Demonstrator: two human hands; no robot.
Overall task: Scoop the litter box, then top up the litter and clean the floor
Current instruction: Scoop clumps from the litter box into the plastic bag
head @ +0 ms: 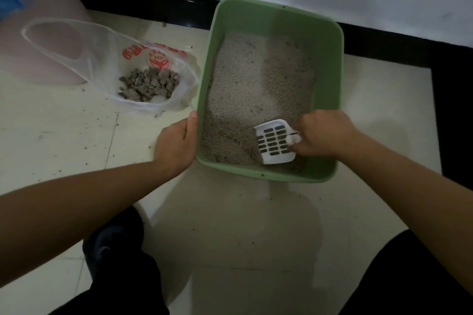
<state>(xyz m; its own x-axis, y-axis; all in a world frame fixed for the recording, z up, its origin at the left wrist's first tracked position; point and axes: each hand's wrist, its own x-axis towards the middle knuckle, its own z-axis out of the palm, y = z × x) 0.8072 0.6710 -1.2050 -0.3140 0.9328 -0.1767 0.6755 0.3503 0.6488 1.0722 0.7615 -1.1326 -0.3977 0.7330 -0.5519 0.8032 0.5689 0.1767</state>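
A green litter box (330, 79) stands on the pale tile floor against the wall, filled with greyish litter (258, 84). My left hand (176, 143) grips the box's near left rim, thumb along the edge. My right hand (325, 135) holds the handle of a white slotted scoop (275, 142), whose blade lies in the litter at the near right corner. Left of the box lies an open clear plastic bag (107, 59) with red print, holding a heap of grey clumps (148, 83).
Loose litter grains (84, 147) dot the floor left of and in front of the box. A black skirting strip (143, 0) runs along the wall. A pale pink object (64, 7) stands at the far left. My dark-clothed knees fill the bottom corners.
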